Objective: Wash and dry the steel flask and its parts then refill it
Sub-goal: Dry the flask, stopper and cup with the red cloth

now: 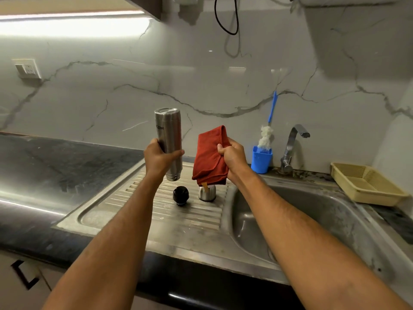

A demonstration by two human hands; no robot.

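Steel flask (168, 139) upside down, gripped mid-body by left hand (159, 158) over drainboard (138, 211); right hand (232, 156) clutches red cloth (209, 156) beside it. Wrap cloth round body, twist dry; stopper (181, 195), cup lid (207, 193) next.

A long light strip (73, 15) glows very bright over my counter (55, 166) at the top left. It makes white shine on the wall (201, 70) and counter. The edges look bent. The bottom corners are dim and blurry.
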